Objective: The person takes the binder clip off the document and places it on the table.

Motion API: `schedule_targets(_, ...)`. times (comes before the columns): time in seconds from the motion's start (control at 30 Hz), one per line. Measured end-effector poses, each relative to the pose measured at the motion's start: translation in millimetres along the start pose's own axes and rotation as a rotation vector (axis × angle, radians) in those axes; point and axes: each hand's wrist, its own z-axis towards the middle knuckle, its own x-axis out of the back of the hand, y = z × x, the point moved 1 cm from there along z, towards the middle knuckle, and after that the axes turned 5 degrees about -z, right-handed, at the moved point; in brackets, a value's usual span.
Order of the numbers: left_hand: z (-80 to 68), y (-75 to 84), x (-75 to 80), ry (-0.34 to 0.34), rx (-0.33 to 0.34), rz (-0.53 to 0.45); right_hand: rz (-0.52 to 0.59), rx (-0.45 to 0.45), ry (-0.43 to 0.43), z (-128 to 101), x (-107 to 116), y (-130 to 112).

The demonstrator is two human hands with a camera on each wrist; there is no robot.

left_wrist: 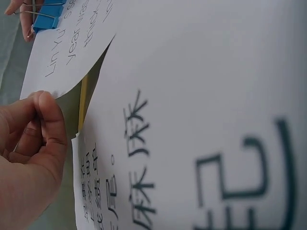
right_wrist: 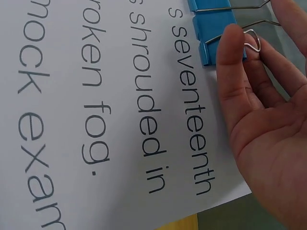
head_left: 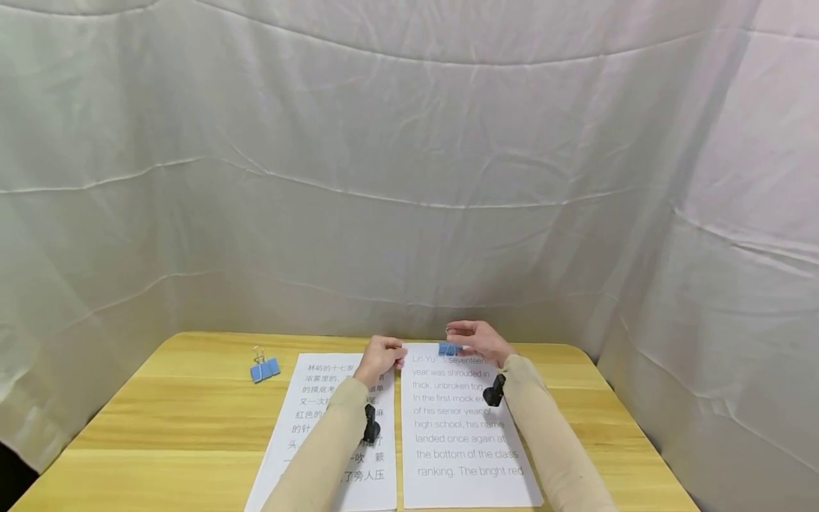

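Hands are both up at the far end of the table (head_left: 192, 419), working on the sheet with English print (head_left: 463, 434). Left hand (head_left: 380, 359) has a narrow grip on that sheet's top left corner, thumb and fingers pinching it and lifting it a bit off the wood; the left wrist view shows the corner curling up with a sliver of yellow table under it. Right hand (head_left: 476, 340) is at the top edge of the same sheet with a blue binder clip (head_left: 449, 349), which sits right on the paper's edge above the first line of text. From the right wrist view the fingers are mostly straight and loose, fingertips (right_wrist: 232, 45) touching the clip's wire handles, so that grip looks wide rather than squeezing. Just beside it on the left lies a second sheet with Chinese print (head_left: 333, 434), flat on the table, edges nearly touching the English one. Another blue binder clip (head_left: 264, 368) sits well apart, near the far left corner of the table, handles up. Wrinkled white cloth (head_left: 409, 178) hangs all around the back and sides
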Motion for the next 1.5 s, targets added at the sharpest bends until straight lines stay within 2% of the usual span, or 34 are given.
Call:
schedule_targets(0.6,0.2,-3.7,-1.0,-0.002,0.018,-0.022,0.007,0.072,-0.045,-1.4,0.7,4.8)
schedule_targets(1.03,0.0,0.8,-3.3,0.026,0.046,-0.001,-0.061,0.071,0.101,5.0,-6.0,3.7)
schedule_targets(1.2,-0.8,1.7,-4.7,0.021,0.047,-0.011,-0.045,0.091,0.165,5.5,-6.5,0.9)
schedule_targets(1.5,1.2,0.9,-4.6,0.01,0.047,-0.021,0.004,0.128,0.172,7.9,-3.0,-2.2)
